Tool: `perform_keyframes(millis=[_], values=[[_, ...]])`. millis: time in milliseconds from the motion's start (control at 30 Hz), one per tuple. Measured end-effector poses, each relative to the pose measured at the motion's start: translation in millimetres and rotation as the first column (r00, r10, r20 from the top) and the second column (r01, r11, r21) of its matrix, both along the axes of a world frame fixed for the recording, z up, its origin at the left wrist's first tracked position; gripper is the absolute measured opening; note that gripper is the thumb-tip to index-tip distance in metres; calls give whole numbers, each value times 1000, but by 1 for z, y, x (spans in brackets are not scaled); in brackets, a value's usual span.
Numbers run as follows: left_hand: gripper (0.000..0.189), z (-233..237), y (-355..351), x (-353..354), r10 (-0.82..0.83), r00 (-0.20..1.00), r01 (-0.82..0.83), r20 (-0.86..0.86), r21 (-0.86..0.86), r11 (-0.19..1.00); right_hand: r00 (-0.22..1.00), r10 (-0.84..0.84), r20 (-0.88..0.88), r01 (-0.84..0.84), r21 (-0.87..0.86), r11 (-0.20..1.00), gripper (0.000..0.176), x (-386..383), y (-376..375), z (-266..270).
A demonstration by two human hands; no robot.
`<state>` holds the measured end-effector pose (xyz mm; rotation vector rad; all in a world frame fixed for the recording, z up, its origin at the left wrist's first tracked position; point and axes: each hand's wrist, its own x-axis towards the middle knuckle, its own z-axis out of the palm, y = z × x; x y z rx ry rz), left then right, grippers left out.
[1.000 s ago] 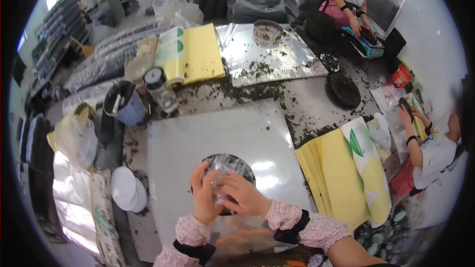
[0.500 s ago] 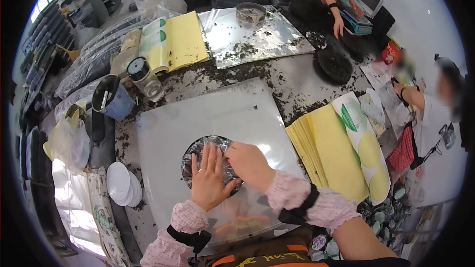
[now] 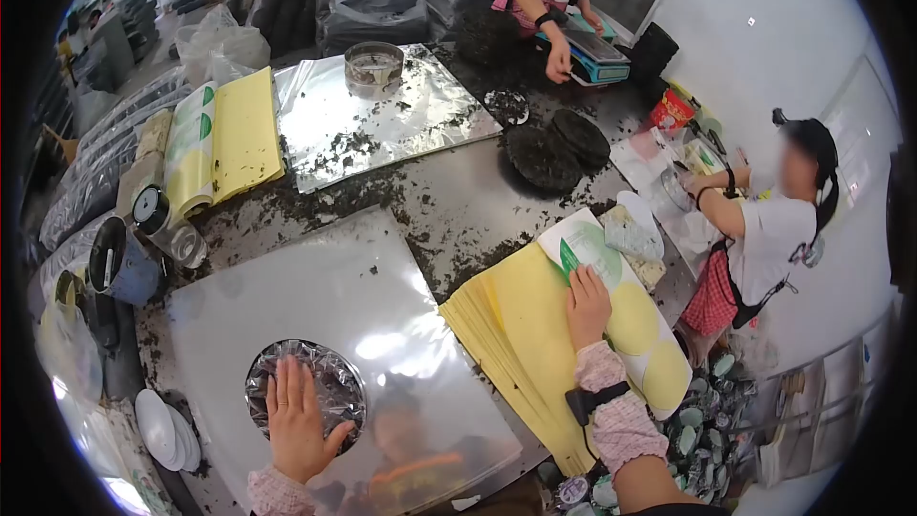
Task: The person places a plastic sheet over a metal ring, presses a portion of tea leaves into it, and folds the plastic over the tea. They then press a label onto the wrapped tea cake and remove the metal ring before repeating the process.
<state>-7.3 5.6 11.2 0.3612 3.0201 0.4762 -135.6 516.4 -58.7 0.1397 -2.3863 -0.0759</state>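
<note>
My left hand [image 3: 298, 425] lies flat, fingers spread, on a round dark cake wrapped in clear plastic film [image 3: 336, 382]. The cake sits inside a thin ring, on a shiny sheet [image 3: 220, 320]. Off to the right, my right hand [image 3: 586, 306] rests its fingers, stretched out, on a sheet of round green, white and yellow labels [image 3: 633, 325]. That sheet lies over a fanned stack of yellow backing sheets [image 3: 511, 311]. Whether a label edge is under the right fingertips cannot be made out.
Dark crumbs litter the metal table [image 3: 439, 201]. A blue tin [image 3: 132, 272], a glass jar [image 3: 177, 234] and white discs [image 3: 158, 430] stand left. Dark round cakes [image 3: 540, 158] lie farther back. One co-worker handles a scale [image 3: 597, 62]; another stands at right [image 3: 764, 229].
My right hand has left the wrapped cake and moved right onto the label sheet. My left hand stays flat on the cake. The view has swung to the right.
</note>
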Motion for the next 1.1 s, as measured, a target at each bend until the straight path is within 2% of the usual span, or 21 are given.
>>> perform_keyframes(millis=[133, 233, 267, 300, 333, 367, 500, 533, 600, 633, 667, 700, 767, 900, 1000, 1033, 1067, 1100], values=[[98, 1, -1, 1, -16, 1000, 16, -23, -5, 1000, 999, -30, -21, 27, -157, 987, 19, -4, 0, -9], [98, -1, 1, 2, -16, 999, 16, -31, 8, 1000, 964, -123, 234, 234, -537, 811, 19, -13, 4, 32], [97, -1, 1, 2, -17, 999, 17, -29, 4, 1000, 995, 55, 84, 19, -699, 715, 18, -23, 25, 41], [97, 0, -1, 1, -8, 1000, 8, -23, -8, 1000, 998, 66, 6, -42, -713, 700, 18, -40, 60, 54], [95, 0, -1, 2, -13, 999, 13, -31, -1, 1000, 990, 45, -134, -131, -751, 648, 22, -29, 26, 139], [93, -3, -2, 2, -18, 999, 18, -48, -12, 1000, 957, 91, -274, -251, -630, 735, 22, -12, -11, 208], [90, -2, -3, 2, -13, 996, 11, -93, -15, 1000, 938, 319, -132, -303, -758, 578, 30, -14, -109, 164], [91, -4, -4, 2, -22, 993, 19, -120, -25, 1000, 897, 443, -4, -332, -668, 666, 35, 12, -157, 137], [85, -6, -1, 5, 10, 990, -9, -142, 9, 1000, 724, 641, 255, -482, -479, 734, 71, 65, -253, 82], [82, -8, -4, 4, 20, 988, -17, -154, 21, 1000, 490, 830, 267, -612, -572, 545, 82, 76, -283, 67], [67, -20, -13, 2, -95, 983, 103, -159, 41, 994, 406, 868, 285, -673, -550, 495, 82, 84, -300, 62], [56, -31, -13, 4, -55, 972, 127, -230, 309, 943, 323, 895, 308, -720, -534, 444, 81, 92, -314, 71], [54, -41, -17, 12, -109, 942, 165, -318, 154, 974, 311, 881, 357, -739, -491, 460, 82, 89, -325, 72], [56, -37, -13, 14, -1, 978, 84, -208, 392, 916, 299, 815, 496, -814, -313, 489, 85, 87, -326, 83], [58, -39, -14, 17, 24, 992, 45, -120, 542, 839, 286, 860, 422, -797, -394, 458, 81, 71, -337, 102], [59, -37, -16, 15, 15, 998, 26, -64, 594, 804, 222, 895, 386, -614, -658, 436, 80, 63, -346, 99], [60, -33, -17, 14, 3, 1000, 3, -7, 642, 767, 173, 927, 332, -362, -854, 373, 79, 54, -357, 89], [63, -28, -18, 12, 15, 996, 38, -84, 599, 800, 142, 954, 266, -66, -959, 277, 78, 47, -366, 79]])
